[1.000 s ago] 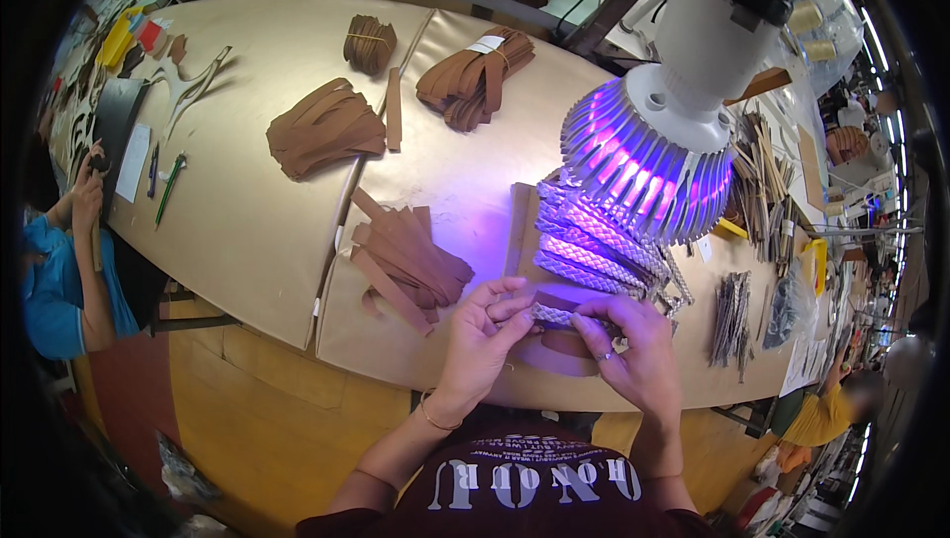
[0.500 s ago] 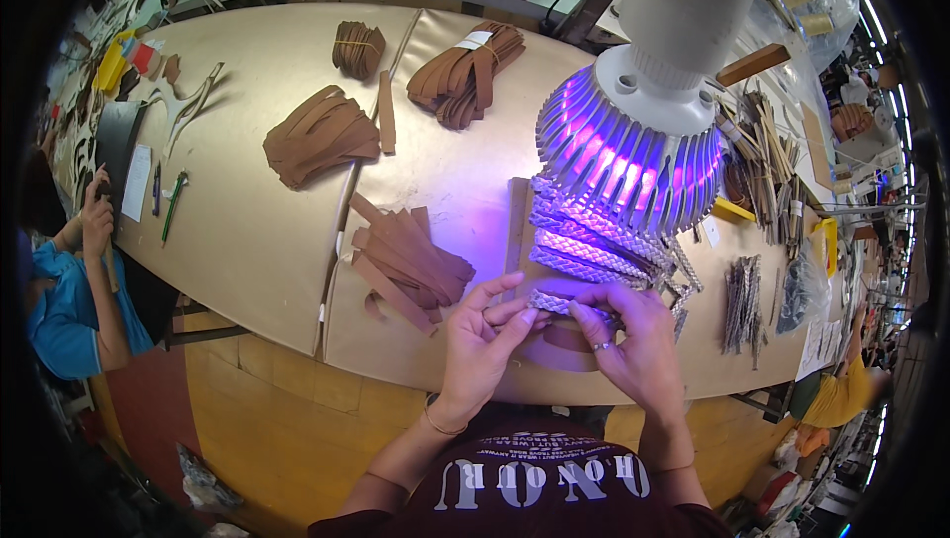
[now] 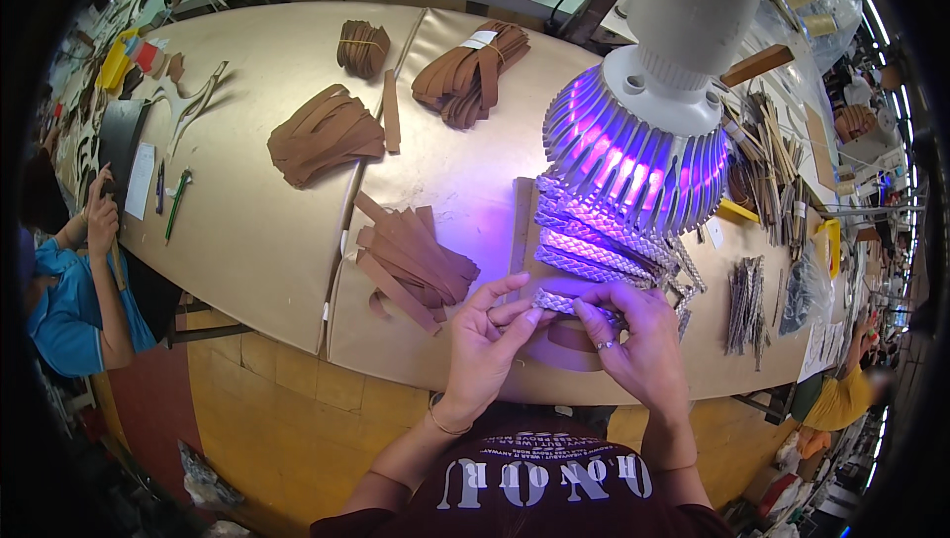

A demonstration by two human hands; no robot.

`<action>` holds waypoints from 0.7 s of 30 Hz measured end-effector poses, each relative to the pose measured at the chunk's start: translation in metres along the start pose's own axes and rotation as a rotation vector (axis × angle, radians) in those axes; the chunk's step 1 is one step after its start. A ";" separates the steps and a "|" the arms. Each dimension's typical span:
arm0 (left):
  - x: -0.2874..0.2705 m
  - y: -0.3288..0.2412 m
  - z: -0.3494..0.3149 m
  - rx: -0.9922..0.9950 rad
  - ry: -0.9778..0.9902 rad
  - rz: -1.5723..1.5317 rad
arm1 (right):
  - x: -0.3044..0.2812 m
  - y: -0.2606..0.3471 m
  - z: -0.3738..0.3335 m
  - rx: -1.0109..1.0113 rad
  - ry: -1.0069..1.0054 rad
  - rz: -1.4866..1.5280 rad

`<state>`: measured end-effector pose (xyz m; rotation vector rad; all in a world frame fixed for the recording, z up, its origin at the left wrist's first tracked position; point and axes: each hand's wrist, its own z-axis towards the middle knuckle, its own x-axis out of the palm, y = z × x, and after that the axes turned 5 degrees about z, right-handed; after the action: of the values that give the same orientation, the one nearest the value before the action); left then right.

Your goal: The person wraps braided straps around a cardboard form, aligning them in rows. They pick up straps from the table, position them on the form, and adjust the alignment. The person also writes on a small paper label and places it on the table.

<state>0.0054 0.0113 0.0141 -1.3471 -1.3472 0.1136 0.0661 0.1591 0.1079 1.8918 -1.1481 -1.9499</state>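
Observation:
A pale braided strap point(image 3: 555, 301) is stretched between my two hands under the violet light. My left hand point(image 3: 485, 345) pinches its left end between thumb and fingers. Further along it, my right hand point(image 3: 633, 340), with a ring on one finger, grips the strap with thumb and fingertips. Just beyond my hands, several more braided straps point(image 3: 584, 249) lie side by side, partly hidden by the lamp point(image 3: 638, 142). A brown flat piece point(image 3: 574, 337) lies on the table beneath my hands.
Brown strip bundles point(image 3: 327, 137) lie across the gold-coloured table point(image 3: 247, 53). Loose brown strips point(image 3: 416, 261) sit left of my hands. More braided straps point(image 3: 746, 305) lie at right. A person in a blue shirt point(image 3: 74, 310) works at the far left, another in yellow point(image 3: 841, 397) at right.
The whole view has shifted slightly. My hands keep the same pinch on the braided strap, with hardly any movement. The person in yellow has moved an arm a little.

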 end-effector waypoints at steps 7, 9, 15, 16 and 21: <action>0.000 0.003 -0.001 -0.018 -0.008 -0.056 | 0.000 -0.002 0.000 0.005 0.007 0.029; 0.000 0.004 0.000 -0.030 -0.006 -0.086 | 0.000 -0.002 0.000 0.007 0.010 0.016; -0.006 0.003 0.006 0.015 0.029 -0.136 | 0.006 -0.004 0.002 -0.019 -0.042 0.010; -0.006 0.004 0.008 -0.006 0.011 -0.090 | 0.007 -0.004 0.003 0.005 -0.043 0.039; -0.006 0.008 0.013 -0.074 -0.031 -0.035 | 0.011 -0.006 0.005 0.010 -0.075 0.067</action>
<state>-0.0014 0.0173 0.0007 -1.3873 -1.4122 0.0613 0.0616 0.1585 0.0953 1.7746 -1.2277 -1.9983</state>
